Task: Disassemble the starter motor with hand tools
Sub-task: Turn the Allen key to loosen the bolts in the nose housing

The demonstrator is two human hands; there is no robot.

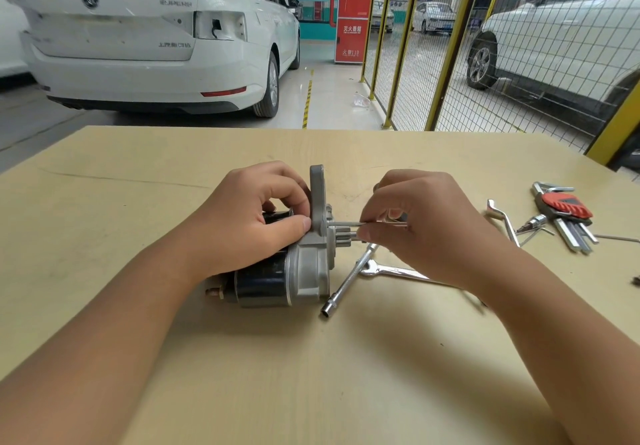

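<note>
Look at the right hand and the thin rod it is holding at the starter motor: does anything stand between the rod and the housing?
Nothing visible does. The right hand pinches the thin rod, whose tip already meets the starter motor housing, steadied by the left hand.

Pretty clearly a car repair garage, probably a training bay or dealership workshop. Upper left of the frame there's a white sedan [152,36] parked tail-in with its right tail light pulled out, and another white car [561,39] sits upper right behind a yellow-framed wire mesh fence [426,46]. More cars are parked further back, top centre. A red fire-hose cabinet [352,11] stands against the back wall, and black-and-yellow hazard tape [307,105] runs along the painted concrete floor. In the foreground a plain tan counter [138,174] has wrenches [391,269] and a hex key set [568,216] scattered at the right.
</note>
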